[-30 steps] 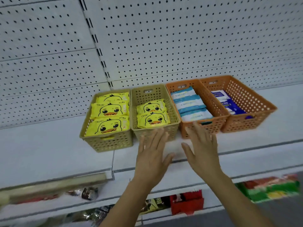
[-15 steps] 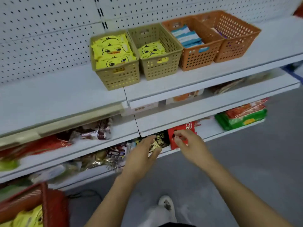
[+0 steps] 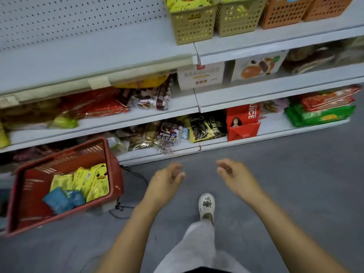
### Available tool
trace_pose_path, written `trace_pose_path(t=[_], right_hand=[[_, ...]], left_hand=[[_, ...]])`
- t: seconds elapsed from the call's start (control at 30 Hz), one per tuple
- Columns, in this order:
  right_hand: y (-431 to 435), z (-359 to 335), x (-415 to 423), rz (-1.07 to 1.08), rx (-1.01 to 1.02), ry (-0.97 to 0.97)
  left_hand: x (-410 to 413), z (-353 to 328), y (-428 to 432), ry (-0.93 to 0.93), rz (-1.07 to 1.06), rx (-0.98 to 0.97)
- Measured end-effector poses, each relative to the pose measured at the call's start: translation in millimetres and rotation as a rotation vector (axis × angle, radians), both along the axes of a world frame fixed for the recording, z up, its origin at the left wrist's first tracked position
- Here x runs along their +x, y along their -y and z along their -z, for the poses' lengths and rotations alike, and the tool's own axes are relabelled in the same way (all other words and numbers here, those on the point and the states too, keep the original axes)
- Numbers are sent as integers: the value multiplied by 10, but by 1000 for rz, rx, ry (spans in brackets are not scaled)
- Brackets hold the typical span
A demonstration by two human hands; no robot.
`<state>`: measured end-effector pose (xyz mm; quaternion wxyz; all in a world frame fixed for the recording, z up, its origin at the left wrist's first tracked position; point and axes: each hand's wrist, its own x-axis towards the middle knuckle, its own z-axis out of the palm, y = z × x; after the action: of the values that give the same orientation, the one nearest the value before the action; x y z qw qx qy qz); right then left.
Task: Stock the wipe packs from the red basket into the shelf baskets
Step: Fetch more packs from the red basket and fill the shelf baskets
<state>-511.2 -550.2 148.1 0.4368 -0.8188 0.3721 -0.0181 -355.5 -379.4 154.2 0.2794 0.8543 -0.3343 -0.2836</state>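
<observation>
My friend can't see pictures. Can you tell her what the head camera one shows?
The left hand and right hand, both empty, hang over a grey floor before snack shelves. To the left, a red basket holds yellow duck packs and blue packs. Tan baskets and orange baskets sit on the top shelf.

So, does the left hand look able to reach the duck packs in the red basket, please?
Probably yes: the left hand is empty, and the duck packs lie uncovered in the open-topped red basket beside it.
</observation>
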Motion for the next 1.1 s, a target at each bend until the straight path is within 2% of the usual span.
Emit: trace_pose_path(t=[0.17, 0.43, 0.6, 0.77, 1.0, 1.1], right_hand=[[-633, 38, 202, -150, -50, -84], [-1506, 73, 1260, -407, -190, 13], [-2222, 234, 2208, -524, -172, 14], [-2975, 555, 3081, -526, -41, -17], [-3637, 1212, 4025, -550, 43, -220], [-3852, 1544, 4349, -592, 42, -315]], left_hand=[[91, 45, -722, 26, -101, 4], [791, 203, -1780, 123, -251, -21], [1503, 326, -2572, 93, -343, 37], [2287, 625, -3330, 32, -371, 131], [3324, 1382, -3946, -116, -445, 239], [3664, 1776, -4068, -81, -423, 330]])
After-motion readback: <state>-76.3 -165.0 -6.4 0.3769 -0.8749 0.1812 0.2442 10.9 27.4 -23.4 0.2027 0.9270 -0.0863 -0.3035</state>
